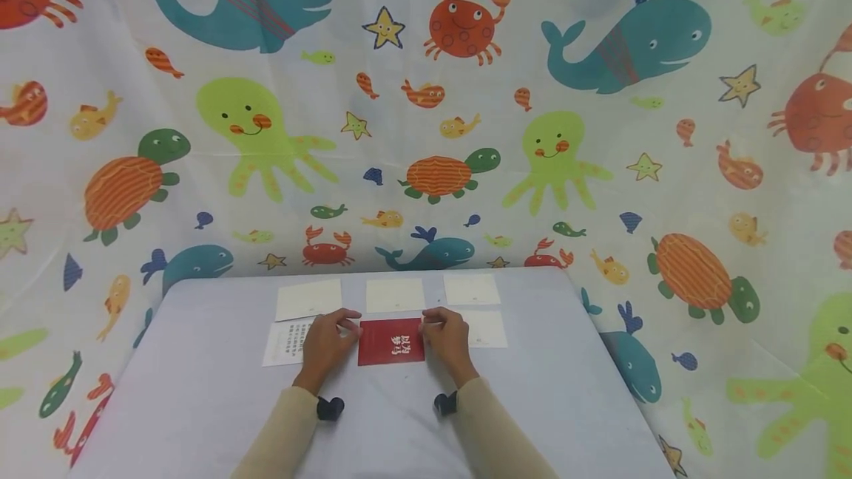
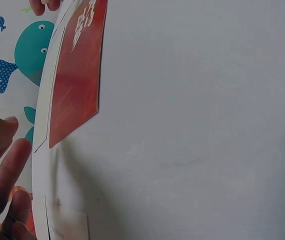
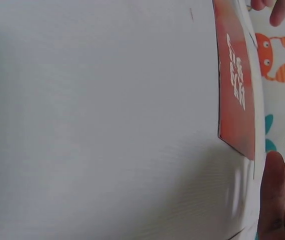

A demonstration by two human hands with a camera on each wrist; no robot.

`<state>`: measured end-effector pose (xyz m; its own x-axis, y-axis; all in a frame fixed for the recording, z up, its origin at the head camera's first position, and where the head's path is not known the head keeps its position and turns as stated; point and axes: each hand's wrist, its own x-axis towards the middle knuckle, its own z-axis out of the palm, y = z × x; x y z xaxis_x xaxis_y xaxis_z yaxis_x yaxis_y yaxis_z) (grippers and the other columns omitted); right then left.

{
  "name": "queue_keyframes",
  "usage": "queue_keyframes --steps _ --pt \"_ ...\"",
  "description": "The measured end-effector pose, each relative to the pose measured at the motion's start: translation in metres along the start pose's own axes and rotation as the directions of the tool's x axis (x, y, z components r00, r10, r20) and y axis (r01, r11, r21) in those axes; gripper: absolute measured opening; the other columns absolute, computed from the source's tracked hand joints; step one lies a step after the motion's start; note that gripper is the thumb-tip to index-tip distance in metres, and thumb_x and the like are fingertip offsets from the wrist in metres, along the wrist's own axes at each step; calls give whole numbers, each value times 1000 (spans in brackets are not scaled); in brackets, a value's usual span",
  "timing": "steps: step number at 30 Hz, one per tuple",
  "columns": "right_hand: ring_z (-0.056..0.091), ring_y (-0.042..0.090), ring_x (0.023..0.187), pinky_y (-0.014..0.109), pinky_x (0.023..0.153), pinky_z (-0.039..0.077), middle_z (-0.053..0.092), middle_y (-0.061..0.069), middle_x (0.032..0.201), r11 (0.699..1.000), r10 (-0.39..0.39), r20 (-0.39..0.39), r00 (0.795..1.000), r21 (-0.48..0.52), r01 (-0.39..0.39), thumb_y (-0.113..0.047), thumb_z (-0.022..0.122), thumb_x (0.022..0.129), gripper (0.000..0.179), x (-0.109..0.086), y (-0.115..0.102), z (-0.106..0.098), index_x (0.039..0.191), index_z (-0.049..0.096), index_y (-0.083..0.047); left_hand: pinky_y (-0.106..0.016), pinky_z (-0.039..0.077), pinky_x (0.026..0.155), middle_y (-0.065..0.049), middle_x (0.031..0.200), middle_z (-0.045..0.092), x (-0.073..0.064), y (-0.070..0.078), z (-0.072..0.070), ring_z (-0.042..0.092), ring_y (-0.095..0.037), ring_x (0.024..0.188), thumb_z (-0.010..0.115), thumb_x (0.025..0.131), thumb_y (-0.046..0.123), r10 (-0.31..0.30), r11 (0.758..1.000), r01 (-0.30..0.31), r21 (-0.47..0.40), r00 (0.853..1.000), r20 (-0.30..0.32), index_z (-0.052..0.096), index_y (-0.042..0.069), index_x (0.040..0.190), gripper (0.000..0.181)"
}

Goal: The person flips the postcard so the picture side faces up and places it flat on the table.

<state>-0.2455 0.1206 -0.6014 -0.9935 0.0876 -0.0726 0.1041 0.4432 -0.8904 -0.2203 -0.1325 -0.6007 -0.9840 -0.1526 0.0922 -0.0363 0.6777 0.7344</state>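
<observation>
A red card (image 1: pixel 379 342) with white lettering lies flat on the table, its lettering turned sideways in the head view. At its left edge is my left hand (image 1: pixel 328 342), fingers loosely bent and apart from the card in the left wrist view. My right hand (image 1: pixel 449 342) is by the opposite edge; the right wrist view shows its fingers (image 3: pixel 273 195) beside the card with nothing held. Under the left hand a white card (image 1: pixel 279 346) with dark printed writing is partly covered. A blank cream card (image 1: pixel 487 330) lies just beyond the right hand.
Along the back of the table (image 1: pixel 200 375) lie three more pale cards: a left one (image 1: pixel 309 298), a middle one (image 1: pixel 395 294) and a right one (image 1: pixel 472 288). Behind the table's far edge hangs a cloth (image 1: pixel 413 235) printed with sea animals.
</observation>
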Motion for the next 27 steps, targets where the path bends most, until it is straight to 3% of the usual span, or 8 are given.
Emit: queue_keyframes --steps 8,16,27 --pt "75 13 86 31 75 64 77 8 116 998 -56 -20 998 -18 56 -13 78 94 30 21 -8 5 124 75 -12 -39 48 83 -4 98 78 18 9 1 59 -23 96 79 93 19 12 1000 -12 -19 1000 9 78 18 121 28" --pt "76 15 90 33 80 64 76 7 123 999 -31 -10 999 -7 31 -14 78 95 33 32 -15 11 128 74 -16 -46 54 93 -5 105 80 30 12 1 62 -25 101 80 94 21 -20 1000 21 -24 1000 14 77 18 125 32" --pt "75 18 95 32 81 65 74 8 129 999 8 -22 1000 33 -7 -13 79 95 36 42 -16 12 131 73 -15 -51 53 101 -9 116 80 49 13 5 63 -29 111 80 94 21 -35 998 37 -49 999 34 74 16 130 36"
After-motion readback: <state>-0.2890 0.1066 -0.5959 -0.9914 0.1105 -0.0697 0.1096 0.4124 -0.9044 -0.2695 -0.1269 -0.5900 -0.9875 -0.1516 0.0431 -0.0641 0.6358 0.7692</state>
